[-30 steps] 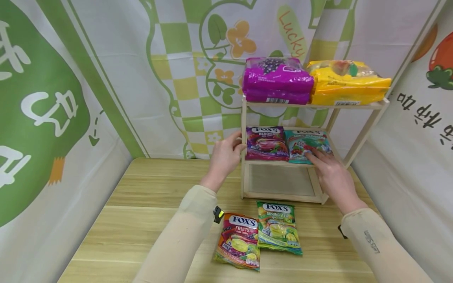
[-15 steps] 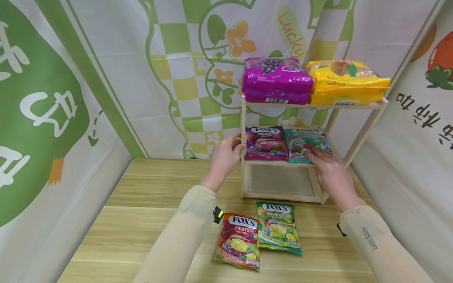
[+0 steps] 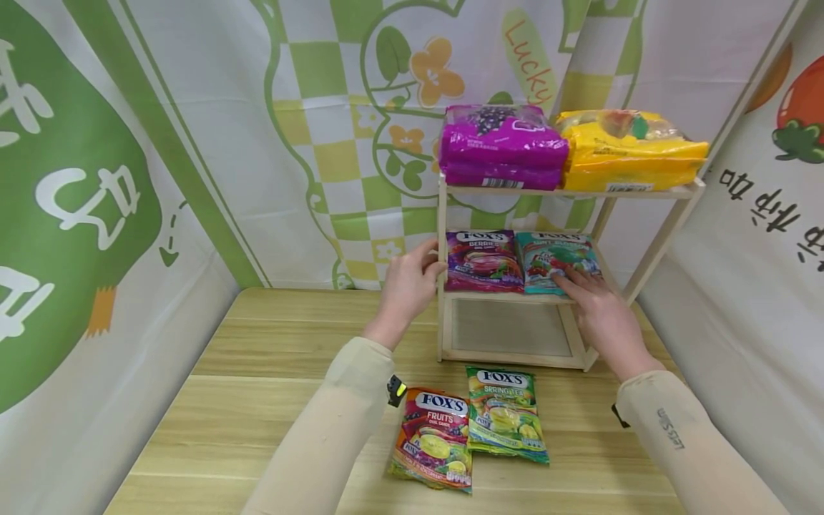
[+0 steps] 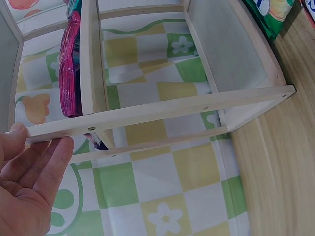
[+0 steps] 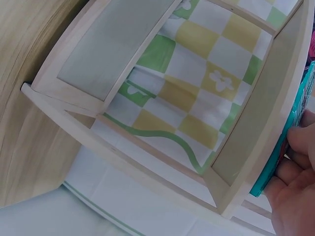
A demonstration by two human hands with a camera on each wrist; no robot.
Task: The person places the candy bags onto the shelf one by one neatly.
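A wooden rack (image 3: 442, 325) stands on the table. My left hand (image 3: 410, 282) holds its left front post, thumb on one side and fingers on the other, as the left wrist view shows. On the middle shelf lie a purple Fox's Berries candy bag (image 3: 484, 262) and, beside it, a teal Fox's candy bag (image 3: 537, 266). My right hand (image 3: 608, 315) rests its fingers on the lower right part of the teal bag. In the right wrist view the thumb and fingertips touch that bag (image 5: 268, 174) near its front edge.
A purple package (image 3: 502, 154) and a yellow package (image 3: 634, 157) sit on the top shelf. In front of the rack, a Fox's Fruits bag (image 3: 433, 440) and a green Spring Tea bag (image 3: 505, 415) lie on the wooden table (image 3: 257, 386). Printed curtains (image 3: 193, 107) enclose the table.
The teal bag has slid very slightly back on the shelf under my right hand. My left hand keeps its place on the post.
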